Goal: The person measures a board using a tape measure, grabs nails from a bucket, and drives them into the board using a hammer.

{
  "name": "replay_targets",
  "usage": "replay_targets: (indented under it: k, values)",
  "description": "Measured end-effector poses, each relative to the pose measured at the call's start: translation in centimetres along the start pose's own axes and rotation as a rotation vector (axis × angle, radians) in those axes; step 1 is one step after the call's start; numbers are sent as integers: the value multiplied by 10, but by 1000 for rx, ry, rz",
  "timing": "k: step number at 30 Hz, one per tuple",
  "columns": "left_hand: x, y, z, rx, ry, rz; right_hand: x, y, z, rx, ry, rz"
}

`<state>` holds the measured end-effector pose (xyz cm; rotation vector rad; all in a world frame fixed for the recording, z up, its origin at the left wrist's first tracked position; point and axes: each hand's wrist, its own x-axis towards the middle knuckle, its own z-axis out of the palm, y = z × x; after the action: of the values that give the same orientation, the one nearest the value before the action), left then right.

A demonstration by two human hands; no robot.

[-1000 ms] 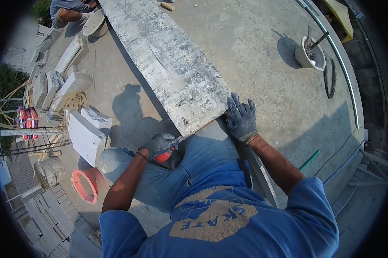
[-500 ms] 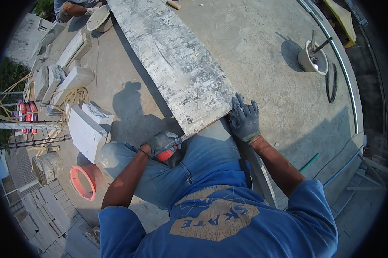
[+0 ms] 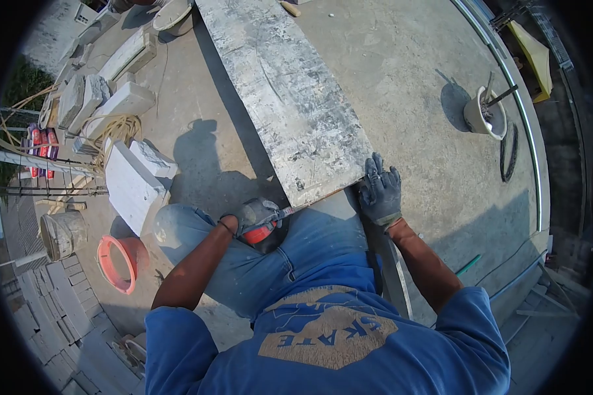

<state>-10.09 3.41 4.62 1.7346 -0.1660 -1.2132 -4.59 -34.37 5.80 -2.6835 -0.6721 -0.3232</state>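
A long, paint-spattered board [image 3: 290, 99] stretches away from my lap, its near end over my jeans. My left hand [image 3: 255, 216], in a dark grey glove, is closed around a red-and-dark tool [image 3: 260, 234] below the board's near left corner. A thin piece reaches from that hand to the board's edge; the tool's exact kind is not clear. At the near right corner, my right hand [image 3: 380, 194], gloved too, rests against the board with its fingers stretched out. Its thumb is partly hidden.
To the left stand pale slabs [image 3: 133, 187], a coil of rope [image 3: 120, 128] and an orange bucket [image 3: 122, 263]. A white bucket [image 3: 486, 118] holding sticks is at right. Another person's hand and a basin [image 3: 172, 16] show at top left. A metal rail [image 3: 530, 125] runs along the right.
The view has shifted a little, so the board appears further right and lower. My right hand's fingers sit closer together now. The left hand keeps its hold on the tool.
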Motion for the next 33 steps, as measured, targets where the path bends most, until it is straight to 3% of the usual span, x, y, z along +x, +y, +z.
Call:
replay_targets:
  k: [5,8,10,11,13,14,16,17,19,23,25,26,28,29,31,33]
  values:
    - [-4,-16,-3,-1,-17,132,-2,1,0,-15,-8,25]
    - [-23,-12,-24,543,119,-88,-2,2,0,3,-6,30]
    - [-25,-31,-45,261,-10,-401,-2,2,1,8,-1,25]
    - [-27,-46,-56,270,-12,-405,-3,1,1,11,5,32]
    - [-26,-79,-78,394,-122,-158,-2,3,0,26,-27,33]
    - [-27,-91,-85,407,-123,-160,-2,3,-2,26,-15,41]
    - [-34,-104,-92,-114,-103,-48,-2,1,-6,25,-43,38]
    - [-37,-105,-93,-101,-102,-49,-3,2,-5,26,-31,43]
    - [-40,-89,-88,-498,31,-231,-4,4,-3,-6,-41,19]
    - [-31,-50,-86,-583,278,-384,4,2,-7,-17,-17,14]
    - [-17,-38,-87,53,296,-541,1,0,-11,27,-49,24]
    - [-8,-32,-88,59,320,-538,3,-1,-13,32,-28,9]
    - [8,-29,-94,392,304,-680,6,-5,-16,39,-48,47]
    - [17,-48,-100,394,331,-678,5,-3,-13,6,-51,25]
    - [53,-120,-108,850,433,-462,2,-4,-13,4,-40,18]
    - [101,-201,-122,945,506,-434,4,-4,-11,-28,0,6]
